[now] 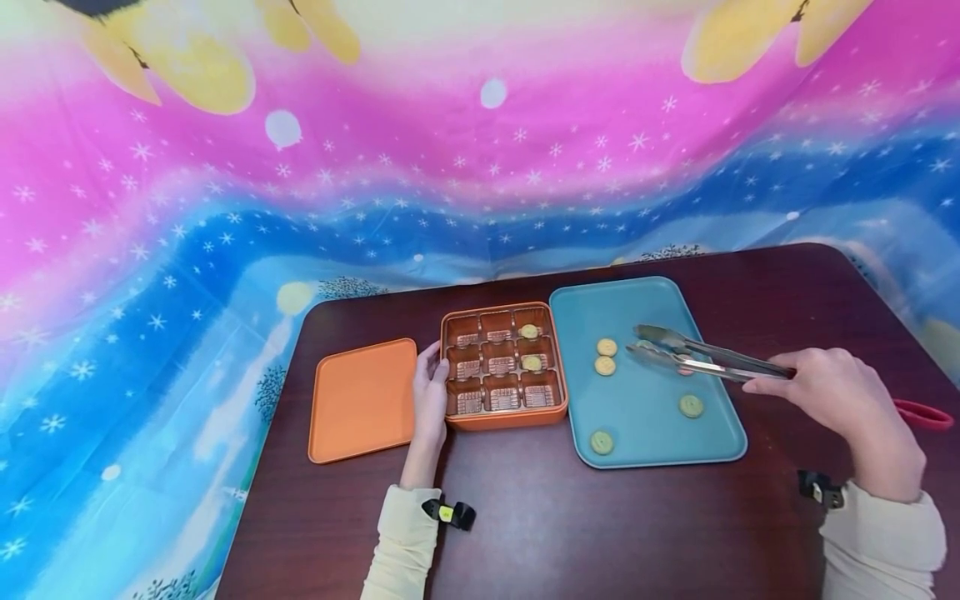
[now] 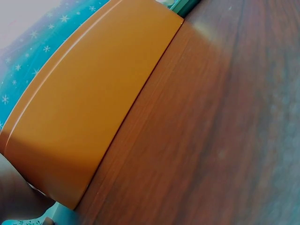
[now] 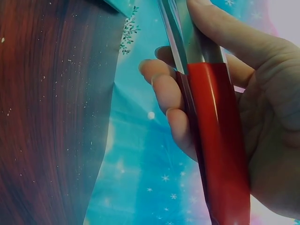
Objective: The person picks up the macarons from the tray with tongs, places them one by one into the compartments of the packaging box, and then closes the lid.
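Note:
In the head view my right hand [image 1: 840,387] grips metal tongs [image 1: 720,360], whose tips stand apart over the teal tray [image 1: 637,425]. The right wrist view shows my fingers around the tongs' red handle [image 3: 218,136]. Part of a round piece shows behind the tongs; two yellow pieces [image 1: 605,365] lie left of the tips, and green pieces [image 1: 692,406] lie nearer the front. My left hand [image 1: 430,396] rests against the left side of the orange box [image 1: 510,422], thumb at its rim. Two compartments in the box's right column hold one round piece [image 1: 532,362] each.
An orange lid [image 1: 363,400] lies flat left of the box on the dark wood table [image 1: 525,517]. The teal tray stands right beside the box. A patterned cloth [image 1: 450,167] hangs behind the table.

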A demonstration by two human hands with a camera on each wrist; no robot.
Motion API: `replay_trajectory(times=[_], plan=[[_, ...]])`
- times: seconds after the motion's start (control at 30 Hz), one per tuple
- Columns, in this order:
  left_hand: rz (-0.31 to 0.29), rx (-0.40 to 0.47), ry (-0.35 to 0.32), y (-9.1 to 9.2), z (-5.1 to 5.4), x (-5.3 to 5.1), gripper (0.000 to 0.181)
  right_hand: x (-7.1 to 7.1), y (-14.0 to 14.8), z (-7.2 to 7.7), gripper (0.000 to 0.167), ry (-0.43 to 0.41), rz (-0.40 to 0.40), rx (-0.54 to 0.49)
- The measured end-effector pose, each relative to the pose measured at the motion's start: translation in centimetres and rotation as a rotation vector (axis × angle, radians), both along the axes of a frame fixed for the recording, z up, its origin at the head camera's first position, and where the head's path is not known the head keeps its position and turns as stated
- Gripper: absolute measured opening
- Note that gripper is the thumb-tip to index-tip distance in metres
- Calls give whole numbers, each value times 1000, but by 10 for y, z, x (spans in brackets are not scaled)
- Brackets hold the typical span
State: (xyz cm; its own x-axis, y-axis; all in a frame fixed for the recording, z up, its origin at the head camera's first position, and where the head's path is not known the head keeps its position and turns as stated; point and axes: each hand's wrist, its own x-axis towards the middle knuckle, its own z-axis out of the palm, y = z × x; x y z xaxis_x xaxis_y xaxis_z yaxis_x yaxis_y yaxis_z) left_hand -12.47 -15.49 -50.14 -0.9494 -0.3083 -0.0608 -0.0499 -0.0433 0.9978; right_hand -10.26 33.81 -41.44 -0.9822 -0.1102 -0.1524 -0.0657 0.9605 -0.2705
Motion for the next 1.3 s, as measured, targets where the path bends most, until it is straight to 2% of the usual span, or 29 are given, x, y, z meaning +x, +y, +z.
replay_trajectory(times=[0.33,1.07,1.3], plan=[[1,1,20,1,1,0,40,1,1,-1,53,19,6,-2],[-7,26,9,0,0,1,42,2,-1,-3,54,43,7,20],[-3,13,1,0,1,0,41,3,-4,-4,40,96,16,26]])
